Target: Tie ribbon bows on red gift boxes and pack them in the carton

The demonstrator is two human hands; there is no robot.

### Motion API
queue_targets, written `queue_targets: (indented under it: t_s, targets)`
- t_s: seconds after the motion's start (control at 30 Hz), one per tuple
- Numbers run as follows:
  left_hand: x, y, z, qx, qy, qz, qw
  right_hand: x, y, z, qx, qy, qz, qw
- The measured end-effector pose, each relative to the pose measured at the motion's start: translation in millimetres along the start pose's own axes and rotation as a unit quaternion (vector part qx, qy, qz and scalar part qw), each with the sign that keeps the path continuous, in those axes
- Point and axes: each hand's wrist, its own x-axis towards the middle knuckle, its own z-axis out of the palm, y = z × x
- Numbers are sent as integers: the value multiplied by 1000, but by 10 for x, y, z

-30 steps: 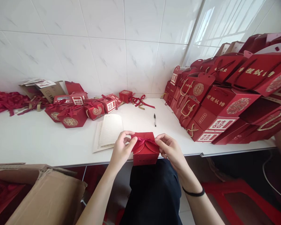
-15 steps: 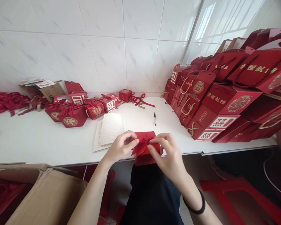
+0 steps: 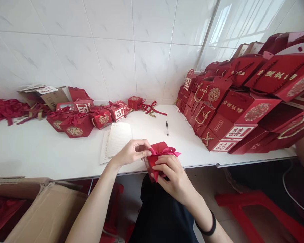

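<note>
While our left hand (image 3: 132, 151) pinches pink ribbon (image 3: 164, 153), our right hand (image 3: 175, 177) curls over the red box (image 3: 158, 146), gripping what, we cannot tell

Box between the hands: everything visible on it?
Red box, cardboard-looking, with a pale pattern on its left face and a shiny pinkish-red ribbon bowed on top. Angled, at the near edge of the table; support unclear. Left grip pinches ribbon; right grip lies over its front.

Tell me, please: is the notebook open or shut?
Open: the notebook lies on the table with a lined page facing up.
</note>
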Motion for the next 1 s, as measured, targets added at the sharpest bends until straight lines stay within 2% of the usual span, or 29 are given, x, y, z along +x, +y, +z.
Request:
queue_targets:
  t_s: [0.13, 0.23, 0.37, 0.43, 0.47, 0.53, 0.57, 0.63, 0.7, 0.77, 0.9, 1.0]
  targets:
    - [22, -77, -10, -17, 6, 9, 1000, -24, 26, 11, 15, 6, 1, 1000]
    - [-32, -32, -3, 17, 27, 13, 999, -26, 20, 10, 19, 5, 8, 1000]
    - [-157, 104, 122, 76, 90, -16, 993, -26, -60, -86, 22, -18, -4, 1000]
    - [-198, 140, 244, 85, 135, -43, 986, -25, -88, -171, 37, 7, -12, 999]
    - [-206, 144, 311, 86, 166, -54, 981, -19, -85, -212, 42, 45, 9, 998]
    - [-205, 140, 443, 100, 244, -78, 962, 9, -36, -272, 27, 126, 112, 985]
    - [-201, 137, 502, 118, 284, -97, 947, 35, 8, -287, 10, 141, 182, 973]
    - [-199, 142, 594, 171, 337, -140, 915, 106, 116, -287, -29, 101, 306, 946]
    - [-218, 162, 654, 213, 337, -175, 900, 194, 220, -261, -50, 24, 373, 926]
    - [-254, 184, 686, 220, 316, -189, 903, 279, 296, -230, -61, -19, 407, 911]
    - [-306, 191, 684, 151, 273, -184, 932, 365, 347, -214, -49, -54, 436, 897]
    - [-295, 157, 640, 74, 253, -158, 952, 324, 330, -236, 2, -40, 433, 901]
